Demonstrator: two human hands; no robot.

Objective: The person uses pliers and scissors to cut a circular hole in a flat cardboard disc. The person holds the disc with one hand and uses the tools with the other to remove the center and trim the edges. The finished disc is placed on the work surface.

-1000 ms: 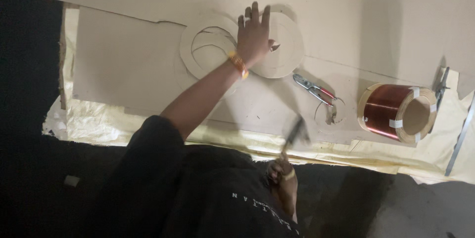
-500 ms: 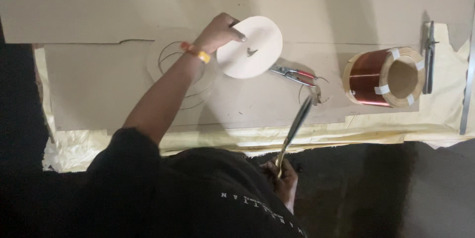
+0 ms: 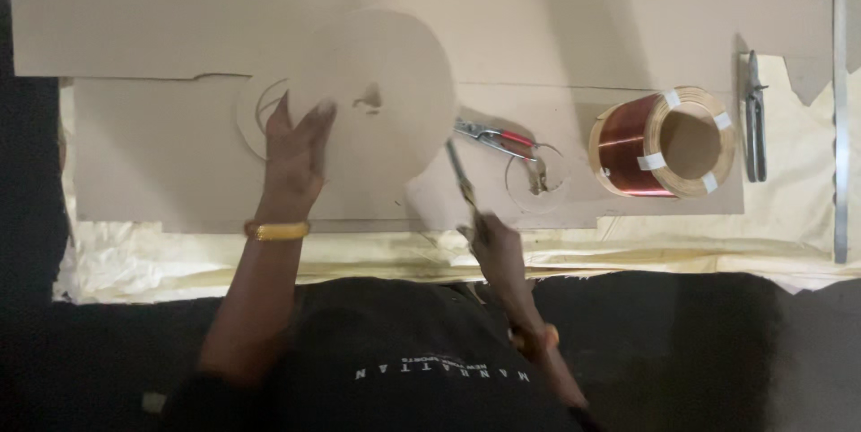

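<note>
Cardboard sheets [image 3: 556, 10] underlie left grip [image 3: 291, 158] holding one disc [image 3: 377, 100], right grip [image 3: 498, 248] holding one blade [image 3: 462, 176].

My head camera, the only view, looks straight down from above me onto the cardboard sheets [image 3: 556, 1]. It sits fairly close, my left hand [image 3: 291, 158] and right hand [image 3: 495, 248] entering from the bottom edge.

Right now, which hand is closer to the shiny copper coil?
The right hand. It holds a slim tool just left of and below the copper coil. The left hand is farther left, holding the cardboard disc.
</note>
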